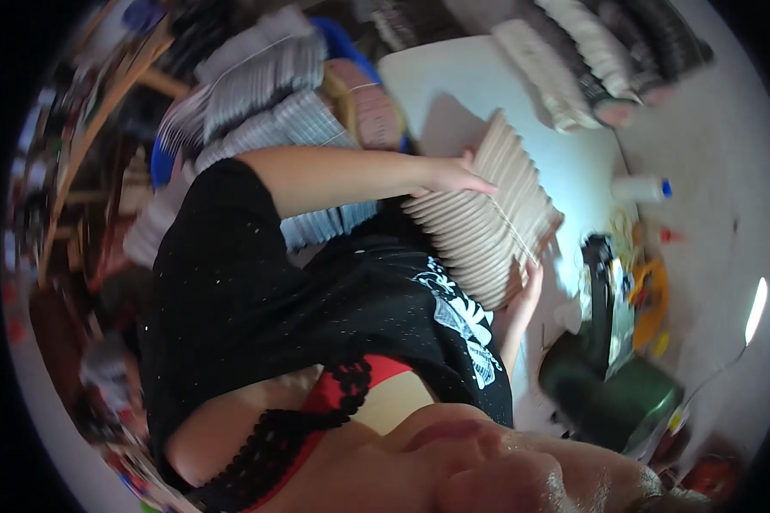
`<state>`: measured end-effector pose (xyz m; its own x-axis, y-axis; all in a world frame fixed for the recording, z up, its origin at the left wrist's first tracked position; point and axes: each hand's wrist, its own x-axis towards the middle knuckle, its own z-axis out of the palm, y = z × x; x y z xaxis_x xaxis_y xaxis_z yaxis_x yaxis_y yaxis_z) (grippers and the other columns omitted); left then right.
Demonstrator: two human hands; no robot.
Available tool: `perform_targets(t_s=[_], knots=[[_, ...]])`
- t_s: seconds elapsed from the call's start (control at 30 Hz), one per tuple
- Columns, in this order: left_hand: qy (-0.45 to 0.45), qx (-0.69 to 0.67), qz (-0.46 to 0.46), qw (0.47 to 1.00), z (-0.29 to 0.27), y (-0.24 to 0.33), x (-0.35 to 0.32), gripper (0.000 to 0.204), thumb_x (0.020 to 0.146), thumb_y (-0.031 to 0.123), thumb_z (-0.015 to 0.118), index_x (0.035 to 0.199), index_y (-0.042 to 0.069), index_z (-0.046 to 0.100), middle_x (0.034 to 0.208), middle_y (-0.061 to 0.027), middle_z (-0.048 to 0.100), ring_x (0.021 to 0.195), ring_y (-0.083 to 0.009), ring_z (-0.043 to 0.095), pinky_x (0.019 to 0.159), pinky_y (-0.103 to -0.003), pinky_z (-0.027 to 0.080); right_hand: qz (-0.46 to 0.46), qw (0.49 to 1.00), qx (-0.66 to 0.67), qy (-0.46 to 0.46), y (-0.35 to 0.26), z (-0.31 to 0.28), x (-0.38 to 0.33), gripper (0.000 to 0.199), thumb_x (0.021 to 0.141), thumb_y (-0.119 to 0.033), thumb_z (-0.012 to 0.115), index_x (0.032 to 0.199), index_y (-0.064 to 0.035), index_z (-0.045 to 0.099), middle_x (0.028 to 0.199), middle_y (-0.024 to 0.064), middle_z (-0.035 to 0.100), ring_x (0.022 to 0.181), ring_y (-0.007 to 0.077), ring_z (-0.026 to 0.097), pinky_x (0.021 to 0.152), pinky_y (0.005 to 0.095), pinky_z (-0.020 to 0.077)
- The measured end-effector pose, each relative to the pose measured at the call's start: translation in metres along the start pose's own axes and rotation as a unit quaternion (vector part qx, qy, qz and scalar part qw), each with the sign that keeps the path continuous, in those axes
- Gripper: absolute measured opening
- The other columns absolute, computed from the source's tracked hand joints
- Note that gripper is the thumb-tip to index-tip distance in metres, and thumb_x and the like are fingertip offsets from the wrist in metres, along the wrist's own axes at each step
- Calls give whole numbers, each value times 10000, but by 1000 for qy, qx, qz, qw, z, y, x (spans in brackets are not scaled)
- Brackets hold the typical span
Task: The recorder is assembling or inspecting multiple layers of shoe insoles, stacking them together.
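Note:
A bundle of beige-pink pieces [488, 222], stacked in tight ridged layers and tied across with a thin pale cord [512, 229], is held tilted in front of my body. My left hand [458, 175] grips its upper left edge, fingers lying near one end of the cord. At the lower right edge, my right hand [526, 295] is closed round the bundle, fingertips by the cord's other end. Part of the right hand and forearm is hidden behind the bundle and my black shirt [316, 299].
Tied grey bundles [265, 77] and a pink one [372, 103] fill a blue tub [346, 43] at left. White and dark bundles [565, 68] lie at the back of the white table [428, 68]. A green machine [633, 393] and white spool [637, 189] stand at right.

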<state>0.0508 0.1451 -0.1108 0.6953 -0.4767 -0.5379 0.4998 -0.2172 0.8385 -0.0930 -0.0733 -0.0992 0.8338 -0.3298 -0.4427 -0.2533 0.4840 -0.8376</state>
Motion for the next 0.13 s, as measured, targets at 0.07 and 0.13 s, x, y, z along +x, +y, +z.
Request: perform_targets(t_s=[0.07, 0.13], knots=[[-30, 48, 53, 997, 0, 13, -28, 1230, 796, 530, 687, 1415, -150, -130, 1520, -330, -74, 1443, -362, -56, 1171, -355, 101, 20, 999, -5, -42, -1, -10, 6, 630, 873, -233, 580, 1403, -7, 325, 1301, 195, 495, 1181, 289, 541, 994, 385, 468], [-9, 70, 75, 995, -1, 25, -60, 1222, 811, 553, 659, 1408, -155, -138, 1515, -341, -66, 1444, -367, -61, 1173, -347, 82, 73, 992, 15, -99, -10, -5, 4, 712, 857, -269, 593, 1448, -65, 254, 1365, 202, 441, 1245, 331, 486, 1022, 450, 448]])
